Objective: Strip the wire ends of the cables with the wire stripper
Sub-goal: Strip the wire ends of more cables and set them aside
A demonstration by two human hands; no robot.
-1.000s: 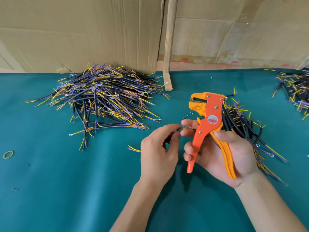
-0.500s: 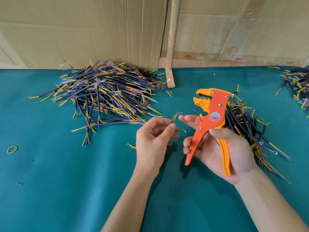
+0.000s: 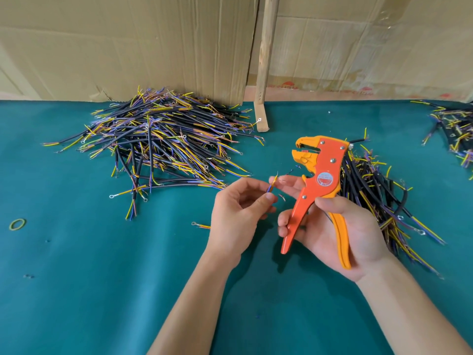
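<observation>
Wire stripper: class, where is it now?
In the head view, right of centre: the right hand holds the wire stripper upright, before the right-hand cable pile.

Two bare forearms reach in from the bottom edge, with no sleeves, watch, bracelet or gloves on them. The left hand [image 3: 236, 213] and the right hand [image 3: 340, 234] are bare too, with no rings on the fingers that show. The nails that can be seen are short and unpainted. No clothing is in view
</observation>
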